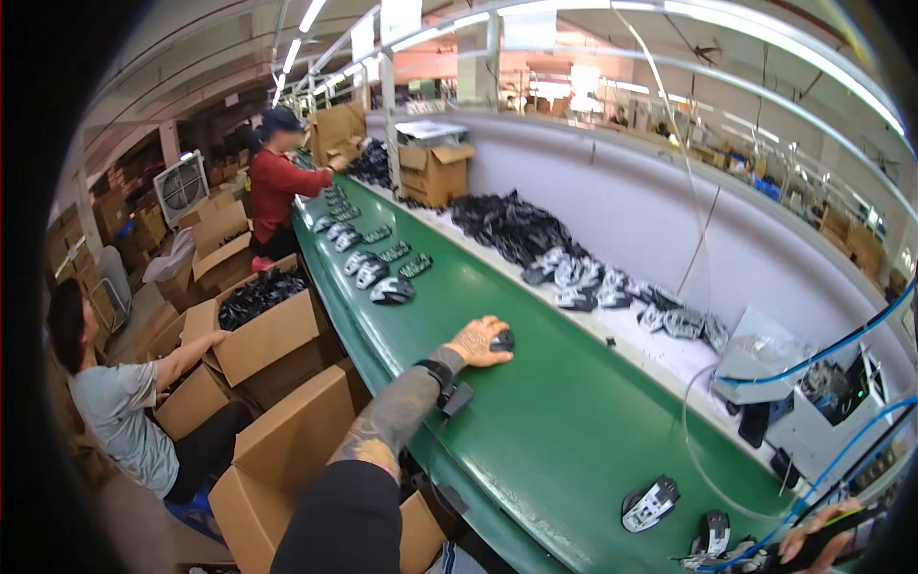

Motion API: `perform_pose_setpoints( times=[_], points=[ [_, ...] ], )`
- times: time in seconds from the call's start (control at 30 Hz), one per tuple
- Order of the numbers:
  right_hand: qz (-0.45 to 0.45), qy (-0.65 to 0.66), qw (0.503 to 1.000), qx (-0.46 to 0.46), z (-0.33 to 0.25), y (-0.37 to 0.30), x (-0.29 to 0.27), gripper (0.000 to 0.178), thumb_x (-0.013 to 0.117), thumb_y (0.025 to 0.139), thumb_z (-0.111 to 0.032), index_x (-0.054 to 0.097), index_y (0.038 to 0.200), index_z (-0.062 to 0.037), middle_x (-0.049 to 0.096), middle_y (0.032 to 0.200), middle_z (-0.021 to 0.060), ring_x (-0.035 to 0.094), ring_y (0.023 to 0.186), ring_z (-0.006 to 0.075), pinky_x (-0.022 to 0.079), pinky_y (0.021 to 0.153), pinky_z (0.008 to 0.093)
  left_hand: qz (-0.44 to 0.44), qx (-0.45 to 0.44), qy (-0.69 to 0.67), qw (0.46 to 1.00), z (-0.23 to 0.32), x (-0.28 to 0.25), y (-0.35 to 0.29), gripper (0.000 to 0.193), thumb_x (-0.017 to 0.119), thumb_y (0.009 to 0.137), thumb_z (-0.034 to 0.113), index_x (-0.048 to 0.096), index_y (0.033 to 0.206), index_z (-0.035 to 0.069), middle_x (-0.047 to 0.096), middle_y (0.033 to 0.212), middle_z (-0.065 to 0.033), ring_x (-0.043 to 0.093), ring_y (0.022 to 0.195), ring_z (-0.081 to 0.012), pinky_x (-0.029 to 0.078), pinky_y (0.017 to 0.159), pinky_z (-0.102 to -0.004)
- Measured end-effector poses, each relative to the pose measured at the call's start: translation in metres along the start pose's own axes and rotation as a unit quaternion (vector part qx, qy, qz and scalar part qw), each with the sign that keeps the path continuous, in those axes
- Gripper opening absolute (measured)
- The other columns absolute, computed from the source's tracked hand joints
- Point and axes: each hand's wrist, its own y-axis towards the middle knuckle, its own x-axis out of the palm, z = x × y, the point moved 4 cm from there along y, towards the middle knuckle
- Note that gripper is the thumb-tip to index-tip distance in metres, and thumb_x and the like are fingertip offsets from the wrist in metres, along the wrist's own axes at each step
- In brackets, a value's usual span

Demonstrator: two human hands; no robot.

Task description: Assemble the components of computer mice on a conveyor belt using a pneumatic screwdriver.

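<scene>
My left hand point(478, 342), at the end of a stretched, tattooed arm with a dark wristband, is closed around a dark computer mouse point(503, 341) on the green conveyor belt point(545, 435). At the lower right edge my right hand point(820, 538) has its fingers around a dark, long object point(841, 541) with a yellow-green stripe; its kind is unclear. Beside that hand lies an open black-and-white mouse part point(712, 532), partly behind a blue hose. A black-and-white mouse shell point(651, 504) rests further left on the belt.
Mouse shells point(391, 291) and green circuit boards point(416, 266) line the far belt. Black cables point(512, 225) and wrapped parts point(579, 277) cover the side ledge. A white machine point(822, 411) with blue hoses stands right. Cartons point(277, 459) and two people point(277, 187) point(124, 392) are left.
</scene>
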Motion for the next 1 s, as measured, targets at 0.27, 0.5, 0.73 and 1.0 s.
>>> perform_pose_setpoints(
  times=[0.27,0.5,0.73,1.0],
  points=[
    [0.003,0.037,0.999,0.017,0.003,-0.004,0.004,0.037,0.057,0.091,-0.029,0.046,0.113,-0.0015,0.054,0.088,0.0121,0.049,0.057,0.0159,0.041,0.05,0.0247,0.034,0.153,-0.056,0.986,0.224,-0.002,-0.045,0.06,0.067,0.074,0.036,0.046,0.124,0.011,0.051,0.116,-0.0193,0.056,0.093,-0.0359,0.047,0.082,-0.0425],
    [0.005,0.014,1.0,0.021,0.002,-0.004,0.01,0.035,0.058,0.09,-0.029,0.048,0.111,-0.0027,0.054,0.084,0.0106,0.048,0.058,0.0143,0.041,0.05,0.023,-0.063,0.19,-0.095,0.975,0.378,0.035,-0.074,0.064,0.062,0.079,0.034,0.037,0.134,0.013,0.04,0.124,-0.0193,0.046,0.108,-0.0357,0.041,0.087,-0.048],
    [0.0,0.015,1.0,0.012,-0.009,-0.012,-0.004,0.037,0.057,0.091,-0.029,0.046,0.115,-0.003,0.055,0.089,0.0119,0.05,0.059,0.0155,0.042,0.05,0.0236,-0.13,0.184,-0.116,0.967,0.421,0.028,-0.088,0.065,0.061,0.078,0.031,0.036,0.135,0.012,0.044,0.118,-0.023,0.048,0.106,-0.0391,0.043,0.082,-0.0523],
    [0.064,0.051,0.995,-0.064,0.013,-0.001,-0.02,0.043,0.046,0.095,-0.039,0.039,0.118,-0.0039,0.048,0.087,0.0064,0.044,0.051,0.0094,0.037,0.049,0.024,-0.23,-0.18,-0.815,0.5,0.384,0.024,-0.058,0.043,0.056,0.086,0.024,0.046,0.126,0.01,0.053,0.101,-0.0077,0.06,0.075,-0.0204,0.055,0.068,-0.0338]
  ],
)
